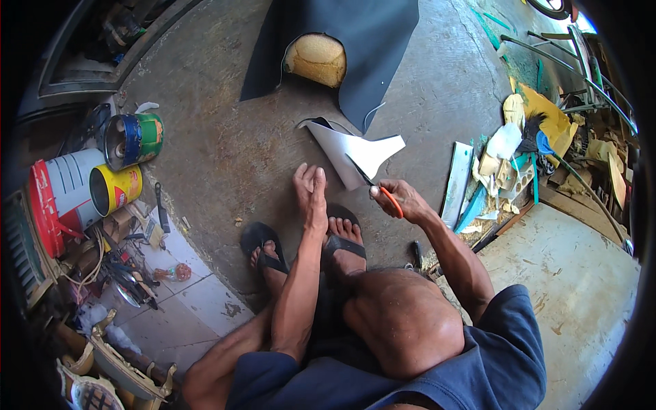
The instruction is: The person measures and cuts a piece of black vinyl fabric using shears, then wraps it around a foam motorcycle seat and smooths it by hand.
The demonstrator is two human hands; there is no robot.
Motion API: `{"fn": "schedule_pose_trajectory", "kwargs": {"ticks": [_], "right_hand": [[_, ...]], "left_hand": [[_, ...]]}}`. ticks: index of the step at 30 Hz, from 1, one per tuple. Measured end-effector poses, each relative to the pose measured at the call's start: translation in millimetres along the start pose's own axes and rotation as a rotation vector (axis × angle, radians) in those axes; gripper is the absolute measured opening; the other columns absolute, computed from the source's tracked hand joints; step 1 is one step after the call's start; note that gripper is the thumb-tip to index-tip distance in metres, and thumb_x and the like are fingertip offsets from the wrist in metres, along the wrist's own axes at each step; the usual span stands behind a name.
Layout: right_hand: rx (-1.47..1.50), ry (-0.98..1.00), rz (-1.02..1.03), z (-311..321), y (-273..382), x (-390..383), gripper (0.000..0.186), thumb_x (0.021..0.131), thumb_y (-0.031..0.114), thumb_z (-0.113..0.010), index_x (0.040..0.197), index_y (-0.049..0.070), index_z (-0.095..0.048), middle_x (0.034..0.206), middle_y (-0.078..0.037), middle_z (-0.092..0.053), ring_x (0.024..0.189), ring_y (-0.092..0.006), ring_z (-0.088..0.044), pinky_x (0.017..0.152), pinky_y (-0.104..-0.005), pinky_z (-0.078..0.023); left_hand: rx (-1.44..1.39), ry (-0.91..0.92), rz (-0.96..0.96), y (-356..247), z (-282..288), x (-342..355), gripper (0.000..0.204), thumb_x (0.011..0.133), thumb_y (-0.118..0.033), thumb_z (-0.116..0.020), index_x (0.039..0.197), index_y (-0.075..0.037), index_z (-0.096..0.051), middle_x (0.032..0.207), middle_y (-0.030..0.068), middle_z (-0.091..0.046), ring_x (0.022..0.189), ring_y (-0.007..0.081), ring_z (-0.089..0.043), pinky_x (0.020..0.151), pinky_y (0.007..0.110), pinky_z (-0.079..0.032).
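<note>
In my right hand (404, 198) is a pair of scissors (391, 201) with orange handles. Their dark blades lie against an irregular white piece of sheet material (362, 156), whose upper left edge shows a dark side. Left of that piece, my left hand (311, 191) is raised with fingers extended, holding nothing that I can see. Beyond the white piece, a large black sheet (369, 48) lies on the floor. A rounded, yellow-brown foam-like block (316, 60) shows at the notch in its near edge.
At the left stand a green tin (143, 139), a yellow tin (125, 189) and a white bucket with red (65, 198), beside scattered tools (130, 277). Foam scraps and offcuts (502, 164) are heaped on the right, near a pale board (553, 287). My sandalled feet (346, 239) are below my hands.
</note>
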State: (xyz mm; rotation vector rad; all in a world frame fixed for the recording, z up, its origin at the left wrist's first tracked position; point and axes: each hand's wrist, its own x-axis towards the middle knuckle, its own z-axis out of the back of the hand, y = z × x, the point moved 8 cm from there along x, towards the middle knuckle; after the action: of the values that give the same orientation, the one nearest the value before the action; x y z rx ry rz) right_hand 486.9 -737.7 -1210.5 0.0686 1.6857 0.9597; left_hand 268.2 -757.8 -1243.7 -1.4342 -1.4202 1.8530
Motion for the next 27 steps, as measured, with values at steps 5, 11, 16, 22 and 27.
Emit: {"fn": "schedule_pose_trajectory", "kwargs": {"ticks": [5, 11, 16, 22, 27], "right_hand": [[0.173, 0.105, 0.095, -24.7, 16.5, -29.0, 0.049, 0.095, 0.054, -0.06, 0.072, 0.011, -0.055, 0.057, 0.006, -0.045, 0.05, -0.0048, -0.041, 0.046, -0.0238, -0.029], [0.006, -0.059, -0.005, -22.9, -9.4, -19.3, 0.05, 0.09, 0.055, -0.068, 0.079, 0.005, -0.062, 0.061, 0.001, -0.052, 0.055, -0.0095, -0.049, 0.05, -0.0278, -0.037], [-0.254, -0.221, 0.066, -23.0, -17.3, -15.8, 0.055, 0.085, 0.054, -0.072, 0.084, 0.0, -0.066, 0.066, -0.006, -0.059, 0.064, -0.0142, -0.055, 0.057, -0.035, -0.046], [-0.293, -0.172, 0.05, -25.1, -31.8, -34.1, 0.059, 0.081, 0.056, -0.072, 0.095, -0.002, -0.066, 0.082, -0.015, -0.066, 0.08, -0.0211, -0.064, 0.07, -0.0377, -0.05], [-0.388, -0.085, -0.058, -32.8, -29.1, -52.8, 0.062, 0.08, 0.057, -0.069, 0.096, -0.003, -0.066, 0.086, -0.022, -0.069, 0.085, -0.0295, -0.068, 0.075, -0.0398, -0.052]], "left_hand": [[-0.686, 0.391, 0.413, 10.7, -27.4, -7.0, 0.078, 0.088, -0.043, -0.074, 0.144, -0.002, -0.037, 0.138, 0.0151, -0.049, 0.126, 0.0269, -0.049, 0.109, 0.042, -0.036], [-0.618, 0.43, 0.583, 31.2, -24.8, -20.6, 0.048, 0.085, -0.016, -0.077, 0.125, 0.001, -0.057, 0.116, 0.0092, -0.065, 0.109, 0.022, -0.062, 0.098, 0.038, -0.049], [-0.487, 0.435, 0.632, 54.0, -21.6, -26.1, 0.048, 0.086, -0.007, -0.073, 0.129, 0.001, -0.054, 0.118, 0.0124, -0.064, 0.109, 0.0252, -0.063, 0.1, 0.041, -0.049], [-0.402, 0.31, 0.543, 53.7, -2.5, -12.4, 0.044, 0.084, -0.001, -0.072, 0.124, 0.005, -0.056, 0.115, 0.013, -0.065, 0.105, 0.0238, -0.064, 0.097, 0.038, -0.051], [-0.318, 0.25, 0.517, 46.9, 7.0, -14.8, 0.043, 0.077, -0.003, -0.079, 0.115, 0.009, -0.061, 0.105, 0.0133, -0.068, 0.094, 0.0222, -0.066, 0.087, 0.036, -0.05]]}}
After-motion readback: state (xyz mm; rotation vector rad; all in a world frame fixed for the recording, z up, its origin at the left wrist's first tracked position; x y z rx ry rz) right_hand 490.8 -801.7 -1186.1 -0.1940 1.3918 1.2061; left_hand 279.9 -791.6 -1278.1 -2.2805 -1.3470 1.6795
